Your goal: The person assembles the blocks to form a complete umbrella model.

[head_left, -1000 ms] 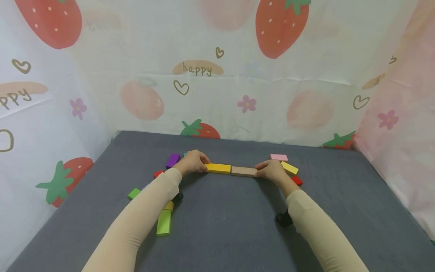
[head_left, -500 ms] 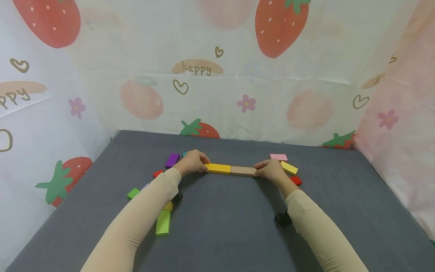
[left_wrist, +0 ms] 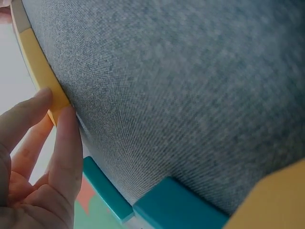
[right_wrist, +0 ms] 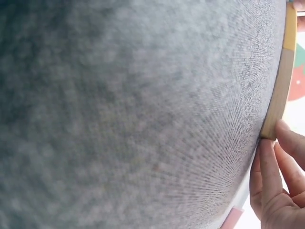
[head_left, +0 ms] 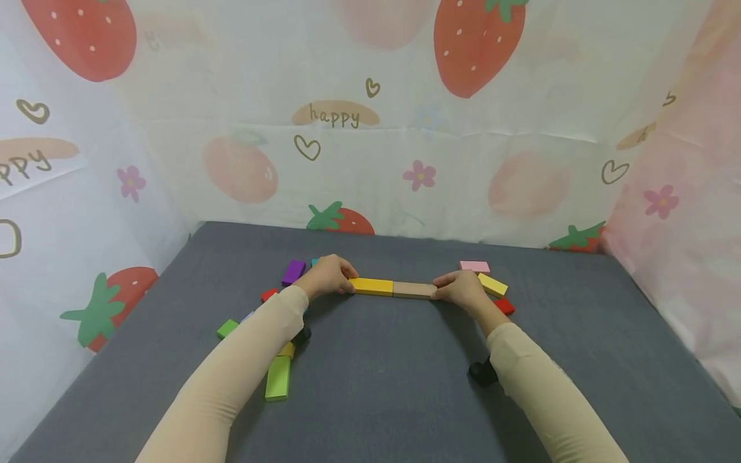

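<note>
A yellow block [head_left: 372, 287] and a wood-brown block [head_left: 413, 290] lie end to end in a row on the dark grey cloth, across the middle of the head view. At the row's left end my left hand [head_left: 327, 276] pinches the yellow block between thumb and fingers. My right hand [head_left: 464, 289] grips the right end of the brown block. In the left wrist view, fingertips [left_wrist: 44, 97] press on the end of the yellow block. The right wrist view shows the brown block [right_wrist: 279, 93] standing on edge, with thumb and fingers at its near end.
Left of the row lie a purple block [head_left: 294, 273], a red one [head_left: 269, 295], a green one [head_left: 228, 328] and a lime one [head_left: 278, 379], partly behind the left sleeve. By the right hand are pink [head_left: 475, 266], pale yellow [head_left: 493, 286] and red [head_left: 505, 307] blocks. A printed curtain [head_left: 359, 167] stands behind.
The brown block has shifted very slightly, so its end now lines up flush with the yellow block where a thin gap showed before. Both hands keep their hold.
</note>
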`<state>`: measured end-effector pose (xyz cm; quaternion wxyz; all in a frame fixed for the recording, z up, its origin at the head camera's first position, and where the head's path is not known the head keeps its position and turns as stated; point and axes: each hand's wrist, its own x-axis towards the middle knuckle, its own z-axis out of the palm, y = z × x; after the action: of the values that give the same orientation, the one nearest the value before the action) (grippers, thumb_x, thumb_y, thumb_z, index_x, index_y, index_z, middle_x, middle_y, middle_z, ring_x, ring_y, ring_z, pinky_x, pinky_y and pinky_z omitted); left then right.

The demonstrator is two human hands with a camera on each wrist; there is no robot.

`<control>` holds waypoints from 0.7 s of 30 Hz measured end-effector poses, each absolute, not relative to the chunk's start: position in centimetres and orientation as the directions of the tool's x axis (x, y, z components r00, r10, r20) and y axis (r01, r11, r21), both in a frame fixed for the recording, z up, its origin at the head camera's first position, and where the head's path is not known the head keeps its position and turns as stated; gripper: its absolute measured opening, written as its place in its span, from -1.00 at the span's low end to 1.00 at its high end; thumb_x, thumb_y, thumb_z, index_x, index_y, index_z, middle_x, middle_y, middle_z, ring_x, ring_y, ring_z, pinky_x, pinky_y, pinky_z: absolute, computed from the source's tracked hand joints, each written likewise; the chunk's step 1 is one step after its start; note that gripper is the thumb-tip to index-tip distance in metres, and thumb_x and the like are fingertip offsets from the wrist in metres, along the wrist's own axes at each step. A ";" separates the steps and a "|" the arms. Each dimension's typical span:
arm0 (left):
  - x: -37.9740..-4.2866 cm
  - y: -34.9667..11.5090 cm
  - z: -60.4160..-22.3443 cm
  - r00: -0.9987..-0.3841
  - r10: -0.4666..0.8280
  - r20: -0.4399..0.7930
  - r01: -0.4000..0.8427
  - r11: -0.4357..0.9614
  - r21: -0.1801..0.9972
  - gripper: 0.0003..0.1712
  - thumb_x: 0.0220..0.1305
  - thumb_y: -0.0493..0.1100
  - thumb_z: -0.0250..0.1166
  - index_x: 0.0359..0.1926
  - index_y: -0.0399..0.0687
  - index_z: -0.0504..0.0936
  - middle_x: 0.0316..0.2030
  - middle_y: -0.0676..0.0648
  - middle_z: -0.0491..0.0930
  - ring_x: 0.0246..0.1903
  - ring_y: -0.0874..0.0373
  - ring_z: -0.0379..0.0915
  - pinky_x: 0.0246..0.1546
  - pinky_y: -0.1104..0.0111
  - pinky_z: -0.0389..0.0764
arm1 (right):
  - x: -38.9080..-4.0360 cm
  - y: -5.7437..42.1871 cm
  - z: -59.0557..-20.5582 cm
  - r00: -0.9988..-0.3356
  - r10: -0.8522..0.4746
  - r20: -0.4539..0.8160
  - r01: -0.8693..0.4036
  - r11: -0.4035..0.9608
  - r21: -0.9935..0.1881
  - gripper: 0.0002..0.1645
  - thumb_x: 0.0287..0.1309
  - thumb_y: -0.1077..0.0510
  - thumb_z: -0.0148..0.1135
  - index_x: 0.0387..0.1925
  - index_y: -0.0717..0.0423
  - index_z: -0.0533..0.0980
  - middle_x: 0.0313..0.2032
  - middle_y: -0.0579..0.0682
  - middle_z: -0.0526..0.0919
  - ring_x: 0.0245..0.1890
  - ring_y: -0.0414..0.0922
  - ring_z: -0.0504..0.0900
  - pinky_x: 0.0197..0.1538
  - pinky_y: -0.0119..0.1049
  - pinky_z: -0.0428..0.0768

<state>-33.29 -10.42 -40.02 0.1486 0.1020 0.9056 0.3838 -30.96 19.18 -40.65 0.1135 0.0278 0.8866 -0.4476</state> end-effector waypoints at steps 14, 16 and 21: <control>-33.3 -10.4 -40.1 -0.933 0.309 -0.184 0.081 0.679 0.730 -0.61 0.18 -0.35 0.39 0.07 -0.29 0.67 0.04 -0.26 0.66 -0.09 0.01 0.63 -0.18 0.36 0.71 | -30.9 19.1 -40.7 -0.976 -0.049 -0.213 0.141 0.601 -0.787 -0.57 0.13 0.27 0.41 0.06 0.27 0.63 0.13 0.26 0.63 -0.11 -0.09 0.62 0.05 -0.28 0.67; -33.3 -10.5 -40.1 -0.933 0.309 -0.184 0.081 0.678 0.731 -0.61 0.17 -0.35 0.39 0.07 -0.28 0.67 0.04 -0.26 0.66 -0.09 0.01 0.62 -0.18 0.36 0.71 | -30.8 19.1 -40.7 -0.975 -0.047 -0.215 0.144 0.604 -0.784 -0.58 0.14 0.26 0.40 0.07 0.26 0.63 0.13 0.26 0.64 -0.11 -0.09 0.62 0.06 -0.27 0.67; -33.2 -10.4 -40.1 -0.936 0.302 -0.183 0.079 0.684 0.726 -0.60 0.16 -0.35 0.40 0.06 -0.27 0.68 0.04 -0.26 0.65 -0.09 0.00 0.62 -0.19 0.36 0.71 | -30.8 19.1 -40.7 -0.975 -0.046 -0.217 0.144 0.610 -0.779 -0.57 0.16 0.25 0.39 0.08 0.25 0.62 0.13 0.26 0.63 -0.10 -0.07 0.63 0.09 -0.22 0.66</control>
<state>-33.21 -10.39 -40.10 0.1455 0.1051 0.9059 0.3836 -30.82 19.13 -40.72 0.1080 0.0274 0.8907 -0.4407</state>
